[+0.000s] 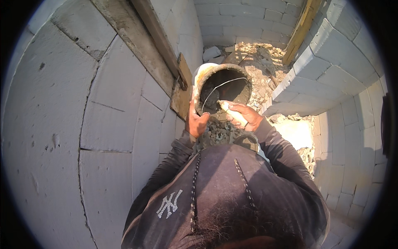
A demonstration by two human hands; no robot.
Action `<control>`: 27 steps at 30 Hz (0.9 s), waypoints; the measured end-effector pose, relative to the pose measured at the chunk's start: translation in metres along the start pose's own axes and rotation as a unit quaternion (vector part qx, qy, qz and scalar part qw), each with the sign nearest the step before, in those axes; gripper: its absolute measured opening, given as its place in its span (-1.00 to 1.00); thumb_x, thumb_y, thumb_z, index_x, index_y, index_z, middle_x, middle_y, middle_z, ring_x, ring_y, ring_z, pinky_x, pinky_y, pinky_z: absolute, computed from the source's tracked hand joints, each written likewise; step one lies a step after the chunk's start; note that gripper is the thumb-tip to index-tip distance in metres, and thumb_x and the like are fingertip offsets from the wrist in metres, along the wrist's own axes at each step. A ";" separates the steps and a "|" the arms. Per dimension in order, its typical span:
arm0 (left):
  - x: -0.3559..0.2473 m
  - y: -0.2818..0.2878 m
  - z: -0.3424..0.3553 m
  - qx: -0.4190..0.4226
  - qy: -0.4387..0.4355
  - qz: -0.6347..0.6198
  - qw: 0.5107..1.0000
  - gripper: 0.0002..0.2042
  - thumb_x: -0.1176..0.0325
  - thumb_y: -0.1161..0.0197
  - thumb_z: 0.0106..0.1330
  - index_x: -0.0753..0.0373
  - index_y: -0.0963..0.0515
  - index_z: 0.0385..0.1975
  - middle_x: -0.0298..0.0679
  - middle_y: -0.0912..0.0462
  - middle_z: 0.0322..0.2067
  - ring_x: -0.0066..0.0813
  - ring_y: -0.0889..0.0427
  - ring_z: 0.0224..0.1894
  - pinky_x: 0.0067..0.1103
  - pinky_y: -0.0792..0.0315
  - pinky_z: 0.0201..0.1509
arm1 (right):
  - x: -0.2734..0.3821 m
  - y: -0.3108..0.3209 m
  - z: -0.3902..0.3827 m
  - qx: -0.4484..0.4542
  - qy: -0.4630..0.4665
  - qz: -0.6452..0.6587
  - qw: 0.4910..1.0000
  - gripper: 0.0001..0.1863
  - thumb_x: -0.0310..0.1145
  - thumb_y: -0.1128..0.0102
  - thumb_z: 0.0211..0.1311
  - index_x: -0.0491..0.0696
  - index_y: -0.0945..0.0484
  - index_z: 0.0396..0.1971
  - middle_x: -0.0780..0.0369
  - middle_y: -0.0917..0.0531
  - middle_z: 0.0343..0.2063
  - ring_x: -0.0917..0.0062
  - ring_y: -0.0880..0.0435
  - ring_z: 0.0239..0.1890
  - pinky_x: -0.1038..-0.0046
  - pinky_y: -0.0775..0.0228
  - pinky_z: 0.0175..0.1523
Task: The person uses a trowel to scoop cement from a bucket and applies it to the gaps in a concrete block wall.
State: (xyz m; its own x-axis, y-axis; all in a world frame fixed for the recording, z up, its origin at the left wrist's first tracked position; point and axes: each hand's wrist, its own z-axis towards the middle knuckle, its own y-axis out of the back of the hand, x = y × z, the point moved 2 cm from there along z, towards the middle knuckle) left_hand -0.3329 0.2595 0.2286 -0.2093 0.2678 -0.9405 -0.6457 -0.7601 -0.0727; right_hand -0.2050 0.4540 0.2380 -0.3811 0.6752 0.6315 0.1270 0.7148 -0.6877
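Toward 1 o'clock, btwn block walls [112,91], a crusted bucket [203,76], w/ L grip [196,120] clasping its edge at 7 o'clock; R grip [247,115], clenched round a pale tool handle [235,115], has the bucket at its 11 o'clock.

Dressed in a faded, dark purplish-brown sweatshirt [222,178] with long, creased sleeves [286,150]. Trimmed with two black-and-white speckled cords [194,189] down the front, marked with a pale interlaced emblem [169,204] at the left chest.

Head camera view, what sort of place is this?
Probably a building site: bare block walls, broken rubble on the ground, and a dirty, crusted bucket at the person's hands.
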 end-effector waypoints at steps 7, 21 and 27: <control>0.022 0.012 0.006 -0.125 0.136 -0.194 0.963 -0.55 0.65 -0.09 0.25 0.24 -0.36 0.16 -0.27 -0.53 -0.14 -0.47 -0.60 -0.11 -0.41 -0.61 -0.01 | -0.004 -0.029 0.011 -0.030 0.001 0.058 0.998 -0.63 -0.20 -0.20 0.48 0.11 -0.44 0.20 0.28 -0.58 -0.39 0.71 -0.44 -0.63 0.65 -0.23 -0.64; 0.071 0.033 -0.017 -0.267 0.254 -0.388 0.845 -0.73 0.51 -0.15 0.25 0.25 -0.47 -0.04 -0.18 -0.56 -0.18 -0.13 -0.69 -0.13 0.07 -0.66 0.00 | 0.228 -0.210 -0.032 0.036 0.108 -0.047 0.992 -0.69 -0.24 -0.08 0.53 -0.09 -0.35 0.08 0.20 -0.55 -0.37 0.71 -0.47 -0.62 0.70 -0.34 -0.70; 0.130 0.055 -0.041 -0.299 0.308 -0.317 0.846 -0.62 0.39 -0.30 0.14 0.29 -0.46 -0.02 -0.12 -0.51 -0.22 -0.15 -0.65 -0.29 -0.15 -0.62 -0.36 | 0.373 -0.375 0.028 0.174 0.282 -0.229 0.915 -0.65 -0.21 -0.01 0.56 -0.20 -0.32 0.07 0.19 -0.57 -0.34 0.77 -0.58 -0.53 0.81 -0.43 -0.67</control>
State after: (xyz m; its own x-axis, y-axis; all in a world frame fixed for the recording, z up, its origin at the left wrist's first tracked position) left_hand -0.3657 0.2283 0.0883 0.5809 0.5146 -0.6307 0.0399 -0.7919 -0.6094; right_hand -0.4202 0.4330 0.7217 0.2250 0.3751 0.8993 -0.2640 0.9119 -0.3143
